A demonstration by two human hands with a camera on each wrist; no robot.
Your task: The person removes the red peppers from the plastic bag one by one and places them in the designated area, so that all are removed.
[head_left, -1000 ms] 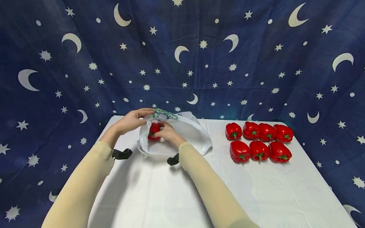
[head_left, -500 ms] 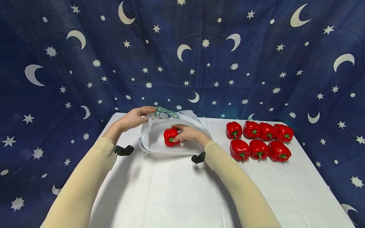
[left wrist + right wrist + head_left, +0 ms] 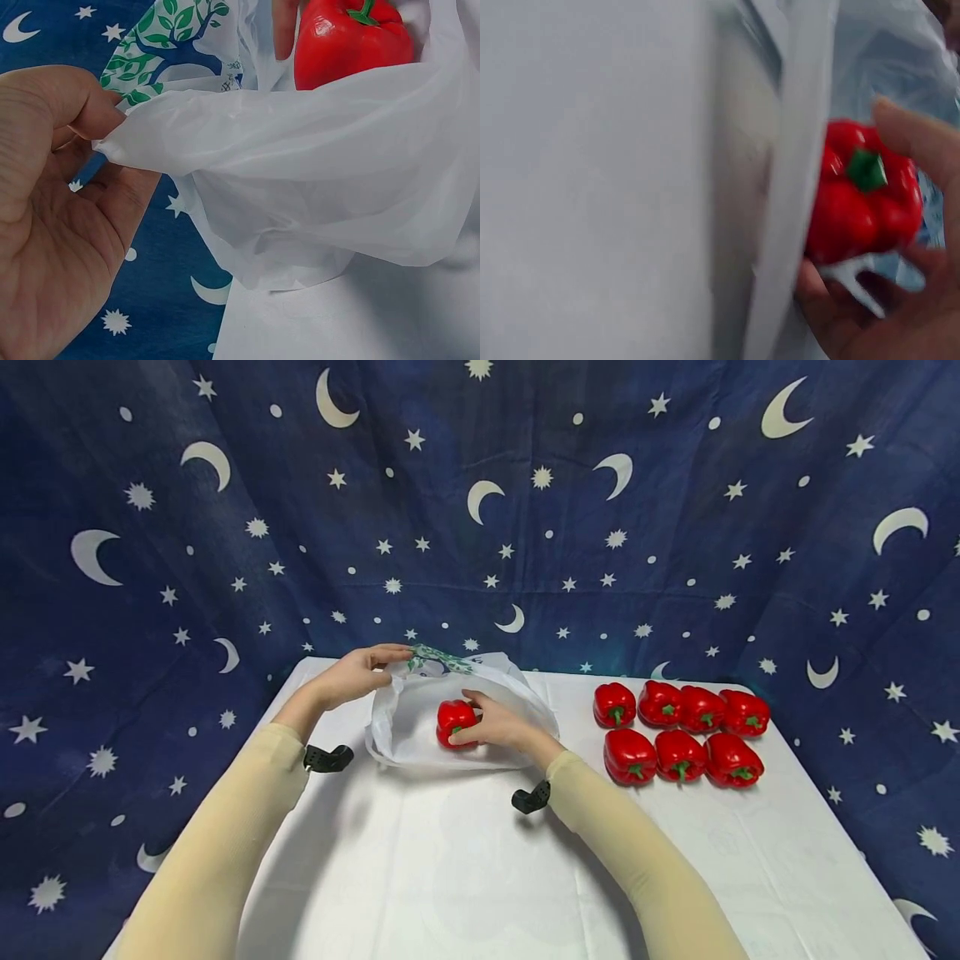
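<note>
A white plastic bag (image 3: 420, 758) with a green leaf print lies at the back of the table, its mouth facing me. My left hand (image 3: 352, 675) pinches the bag's upper left rim between thumb and fingers; the pinched edge (image 3: 120, 146) shows in the left wrist view. Inside the mouth is a red bell pepper (image 3: 454, 722) with a green stem. My right hand (image 3: 501, 725) holds that pepper from its right side, thumb and fingers curled round it. In the right wrist view the bag's rim (image 3: 799, 150) covers part of the pepper's edge.
To the right, several red bell peppers (image 3: 681, 755) lie in two rows on the white tablecloth (image 3: 480, 860). A dark blue curtain (image 3: 480, 485) with moons and stars hangs behind the table. Black camera mounts (image 3: 531, 797) sit on both wrists.
My right hand has moved to the right with the bell pepper, from the bag's left side to the middle of its mouth. The left hand still pinches the rim.
</note>
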